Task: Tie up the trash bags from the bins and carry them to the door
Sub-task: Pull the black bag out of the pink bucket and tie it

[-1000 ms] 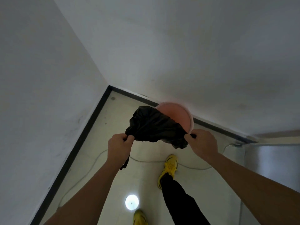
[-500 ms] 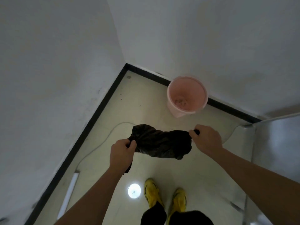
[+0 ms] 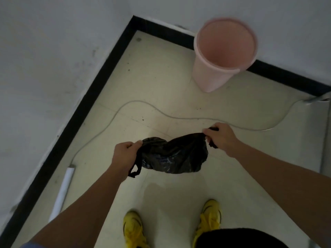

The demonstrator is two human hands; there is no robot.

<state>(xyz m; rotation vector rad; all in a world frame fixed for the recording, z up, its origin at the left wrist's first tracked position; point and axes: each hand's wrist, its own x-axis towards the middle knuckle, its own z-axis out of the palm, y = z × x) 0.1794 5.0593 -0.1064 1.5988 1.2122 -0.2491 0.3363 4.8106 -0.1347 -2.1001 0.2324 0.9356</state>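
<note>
1. A white tube (image 3: pixel 62 192) lies on the floor along the black skirting.
2. The left hand (image 3: pixel 125 154) is clenched around 1 gathered edge of the black trash bag (image 3: pixel 175 153), and a loop of the bag dangles below the fist.
3. The bag hangs stretched between the 2 hands, above the floor.
4. The right hand (image 3: pixel 222 138) pinches the bag's other edge.
5. The pink bin (image 3: pixel 223 51) stands by the wall, well apart from the bag.

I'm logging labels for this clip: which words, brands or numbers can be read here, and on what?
None can be read.
The black trash bag and the pink bin show no print.
The dark marks on the yellow shoes are too blurred to read.
</note>
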